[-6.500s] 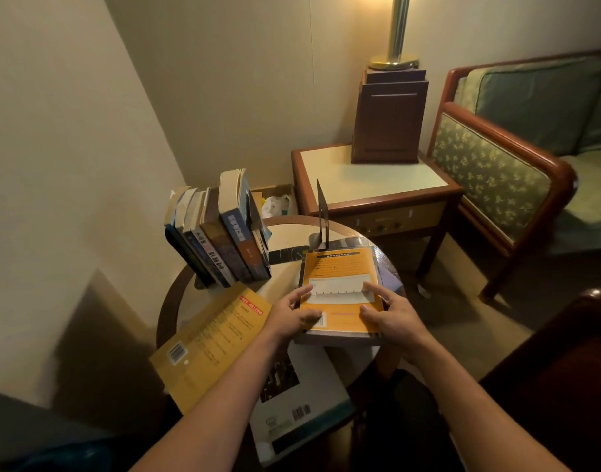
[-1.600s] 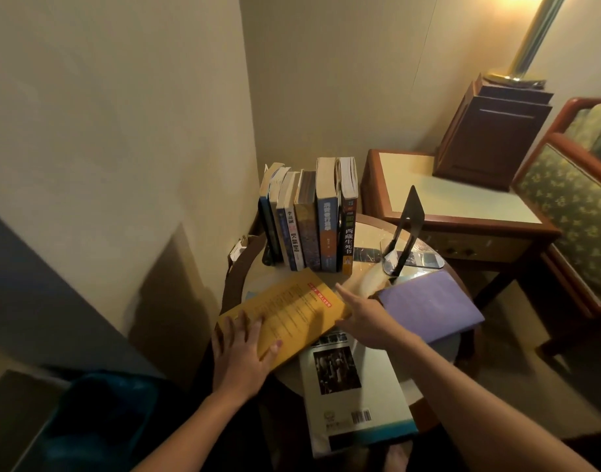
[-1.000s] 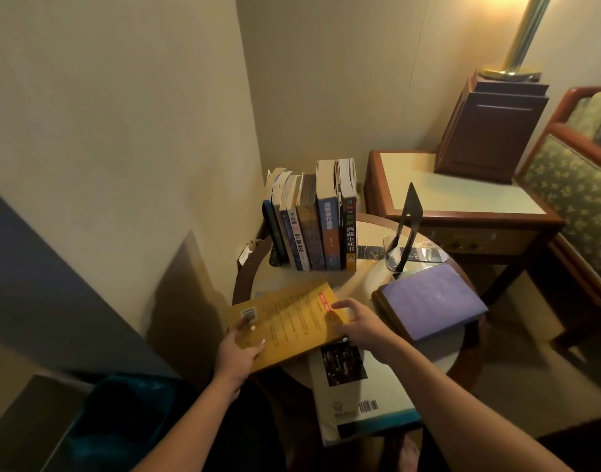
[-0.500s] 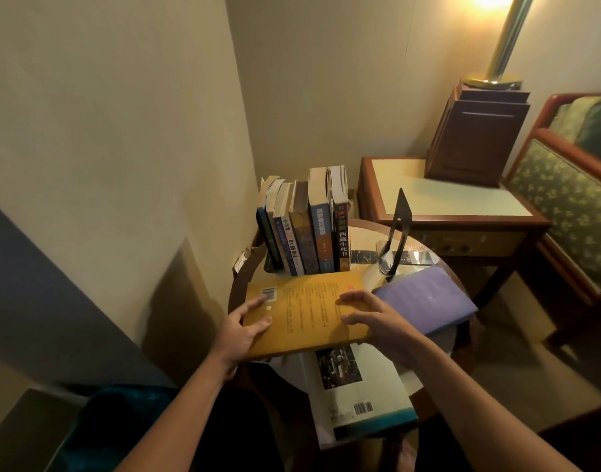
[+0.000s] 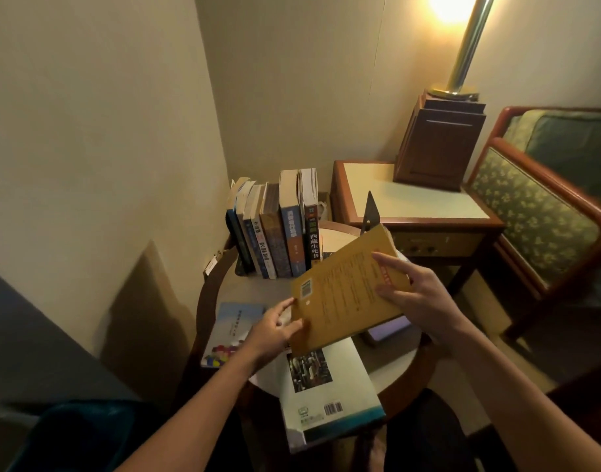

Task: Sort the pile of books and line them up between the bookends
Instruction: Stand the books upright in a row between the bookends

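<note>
A large yellow book is lifted off the round table, tilted up to the right. My left hand pinches its lower left corner. My right hand holds its right edge, fingers spread on the cover. Several books stand upright at the table's back left, against a left bookend that is mostly hidden. The dark right bookend stands apart behind the yellow book. A pale blue book, a white book and a purple book lie flat.
A square side table with a dark wooden box and lamp pole stands behind the round table. An upholstered armchair is at the right. The wall runs close on the left. A teal bin sits at lower left.
Both hands have lifted the yellow book off the table and swung it up to the right. A pale blue book that lay under it is now uncovered.
</note>
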The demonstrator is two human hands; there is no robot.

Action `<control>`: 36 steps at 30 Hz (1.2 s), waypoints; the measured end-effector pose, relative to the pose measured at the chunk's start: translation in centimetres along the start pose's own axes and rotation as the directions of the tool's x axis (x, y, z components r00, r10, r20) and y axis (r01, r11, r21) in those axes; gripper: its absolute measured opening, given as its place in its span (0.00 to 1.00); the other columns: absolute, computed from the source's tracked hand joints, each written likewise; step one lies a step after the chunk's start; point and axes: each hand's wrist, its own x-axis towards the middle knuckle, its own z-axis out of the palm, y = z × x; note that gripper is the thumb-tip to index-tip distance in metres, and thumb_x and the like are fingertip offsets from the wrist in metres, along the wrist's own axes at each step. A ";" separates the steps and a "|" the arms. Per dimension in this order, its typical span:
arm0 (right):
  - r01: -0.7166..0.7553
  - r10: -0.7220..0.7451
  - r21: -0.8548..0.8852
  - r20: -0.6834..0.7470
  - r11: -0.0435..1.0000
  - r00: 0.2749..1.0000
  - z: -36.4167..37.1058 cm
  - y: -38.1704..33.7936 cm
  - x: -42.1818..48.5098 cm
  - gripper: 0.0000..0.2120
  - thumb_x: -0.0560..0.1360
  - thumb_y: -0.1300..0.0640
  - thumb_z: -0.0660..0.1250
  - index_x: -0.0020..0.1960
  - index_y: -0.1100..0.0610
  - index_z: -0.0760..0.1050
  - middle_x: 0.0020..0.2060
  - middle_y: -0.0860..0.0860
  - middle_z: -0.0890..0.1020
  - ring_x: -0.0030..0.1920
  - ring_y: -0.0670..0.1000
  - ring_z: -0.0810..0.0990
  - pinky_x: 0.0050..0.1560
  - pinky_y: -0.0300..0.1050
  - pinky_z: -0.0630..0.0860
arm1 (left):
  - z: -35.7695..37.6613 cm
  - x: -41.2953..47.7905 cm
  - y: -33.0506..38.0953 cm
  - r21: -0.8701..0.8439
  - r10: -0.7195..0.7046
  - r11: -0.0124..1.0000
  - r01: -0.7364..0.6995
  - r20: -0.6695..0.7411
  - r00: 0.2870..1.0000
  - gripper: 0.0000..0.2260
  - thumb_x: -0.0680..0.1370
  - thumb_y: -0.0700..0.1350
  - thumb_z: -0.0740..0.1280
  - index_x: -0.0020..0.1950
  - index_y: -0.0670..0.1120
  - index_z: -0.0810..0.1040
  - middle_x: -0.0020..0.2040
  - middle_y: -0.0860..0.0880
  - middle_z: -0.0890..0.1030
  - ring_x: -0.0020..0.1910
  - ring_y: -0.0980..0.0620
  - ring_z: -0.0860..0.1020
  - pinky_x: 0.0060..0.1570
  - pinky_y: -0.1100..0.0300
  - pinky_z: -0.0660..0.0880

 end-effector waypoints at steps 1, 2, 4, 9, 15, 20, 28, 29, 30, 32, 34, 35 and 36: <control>0.017 -0.019 -0.064 -0.027 0.998 0.999 -0.4 -0.1 0.1 0.24 0.79 0.62 0.68 0.71 0.43 0.72 0.64 0.50 0.72 0.65 0.53 0.75 0.54 0.53 0.83 | 0.1 0.5 -0.6 0.203 0.023 0.979 -0.017 -0.024 0.999 0.30 0.78 0.60 0.67 0.78 0.56 0.63 0.76 0.46 0.67 0.70 0.45 0.69 0.61 0.50 0.72; 0.033 -0.041 -0.135 -0.056 0.990 0.998 -0.7 -0.2 0.2 0.25 0.79 0.62 0.68 0.72 0.43 0.71 0.67 0.52 0.72 0.67 0.54 0.74 0.57 0.58 0.82 | 0.1 1.0 -1.2 0.396 0.039 0.918 -0.019 -0.040 0.998 0.32 0.78 0.62 0.66 0.79 0.55 0.62 0.78 0.48 0.65 0.73 0.44 0.65 0.68 0.47 0.67; 0.070 -0.100 -0.261 -0.103 0.963 0.990 -1.1 -0.5 0.6 0.27 0.79 0.64 0.68 0.74 0.46 0.69 0.69 0.54 0.72 0.70 0.57 0.73 0.58 0.65 0.79 | -0.3 1.9 -2.5 0.620 0.036 0.784 0.007 -0.057 0.998 0.35 0.77 0.66 0.63 0.80 0.56 0.57 0.81 0.48 0.59 0.77 0.42 0.57 0.75 0.43 0.57; 0.127 -0.218 -0.395 -0.195 0.910 0.956 -1.3 -1.9 2.7 0.28 0.79 0.65 0.67 0.77 0.52 0.67 0.69 0.57 0.74 0.68 0.61 0.76 0.57 0.65 0.78 | -1.4 3.3 -5.7 0.663 -0.113 0.737 0.133 -0.073 0.991 0.44 0.72 0.78 0.53 0.82 0.56 0.50 0.83 0.46 0.44 0.80 0.38 0.41 0.77 0.39 0.41; 0.148 -0.307 -0.523 -0.231 0.839 0.923 -0.4 -3.3 7.2 0.26 0.81 0.65 0.65 0.77 0.54 0.66 0.68 0.58 0.76 0.64 0.63 0.79 0.55 0.61 0.80 | -1.3 3.8 -8.3 0.687 -0.086 0.719 0.111 -0.070 0.994 0.54 0.60 0.84 0.34 0.81 0.58 0.38 0.79 0.49 0.29 0.76 0.41 0.27 0.74 0.39 0.31; 0.104 -0.280 -0.607 -0.202 0.788 0.939 1.6 -3.9 11.9 0.26 0.81 0.67 0.60 0.77 0.56 0.66 0.70 0.60 0.74 0.63 0.68 0.78 0.55 0.65 0.79 | -1.0 4.0 -8.8 0.726 -0.044 0.684 0.077 -0.065 0.997 0.51 0.63 0.80 0.34 0.80 0.54 0.33 0.80 0.46 0.30 0.77 0.40 0.29 0.74 0.39 0.32; 0.202 -0.201 -0.695 0.084 0.690 0.976 4.9 -3.7 16.8 0.29 0.81 0.65 0.60 0.80 0.54 0.57 0.63 0.61 0.79 0.54 0.64 0.82 0.45 0.53 0.82 | -0.8 4.3 -9.3 0.746 -0.022 0.662 0.068 -0.072 0.997 0.48 0.66 0.79 0.35 0.80 0.54 0.32 0.77 0.46 0.28 0.77 0.39 0.30 0.74 0.39 0.33; 0.216 -0.195 -0.688 0.109 0.692 0.975 5.1 -3.9 17.1 0.32 0.81 0.64 0.60 0.81 0.53 0.53 0.63 0.60 0.79 0.54 0.63 0.82 0.46 0.53 0.82 | -0.8 4.3 -9.3 0.748 -0.024 0.660 0.071 -0.073 0.997 0.48 0.67 0.79 0.36 0.80 0.54 0.32 0.78 0.45 0.28 0.77 0.38 0.29 0.73 0.39 0.33; 0.225 -0.180 -0.685 0.139 0.693 0.974 5.4 -4.0 17.3 0.35 0.81 0.63 0.61 0.82 0.51 0.47 0.63 0.60 0.78 0.54 0.61 0.81 0.49 0.55 0.82 | -0.8 4.3 -9.3 0.751 -0.026 0.657 0.072 -0.073 0.997 0.47 0.68 0.79 0.36 0.80 0.54 0.31 0.78 0.45 0.29 0.76 0.38 0.29 0.73 0.39 0.32; 0.247 -0.152 -0.657 0.199 0.712 0.968 5.8 -3.7 17.3 0.41 0.81 0.61 0.63 0.82 0.49 0.39 0.66 0.59 0.76 0.54 0.58 0.82 0.52 0.56 0.82 | -0.7 4.3 -9.5 0.749 -0.016 0.659 0.061 -0.068 0.998 0.48 0.67 0.80 0.35 0.80 0.54 0.31 0.79 0.44 0.30 0.77 0.38 0.29 0.73 0.38 0.33; 0.232 -0.131 -0.577 0.211 0.783 0.969 6.0 -3.1 16.9 0.46 0.79 0.60 0.68 0.82 0.48 0.39 0.65 0.56 0.77 0.57 0.54 0.81 0.54 0.53 0.82 | -0.7 4.3 -9.5 0.734 0.009 0.678 0.049 -0.075 0.997 0.50 0.64 0.81 0.32 0.80 0.54 0.33 0.80 0.44 0.31 0.77 0.38 0.30 0.74 0.37 0.34; 0.239 -0.150 -0.553 0.203 0.798 0.968 6.1 -2.6 16.8 0.47 0.78 0.59 0.70 0.82 0.48 0.40 0.65 0.55 0.77 0.59 0.53 0.79 0.55 0.52 0.81 | -0.7 4.2 -9.5 0.731 0.017 0.681 0.046 -0.079 0.997 0.51 0.63 0.82 0.30 0.81 0.54 0.34 0.80 0.45 0.32 0.77 0.38 0.31 0.74 0.37 0.34; 0.255 -0.178 -0.547 0.191 0.797 0.965 6.1 -2.3 16.7 0.47 0.77 0.59 0.72 0.82 0.48 0.42 0.66 0.54 0.77 0.61 0.53 0.79 0.57 0.53 0.80 | -0.7 4.2 -9.5 0.731 0.021 0.681 0.044 -0.080 0.997 0.52 0.63 0.82 0.30 0.81 0.54 0.34 0.80 0.44 0.32 0.77 0.38 0.31 0.74 0.37 0.35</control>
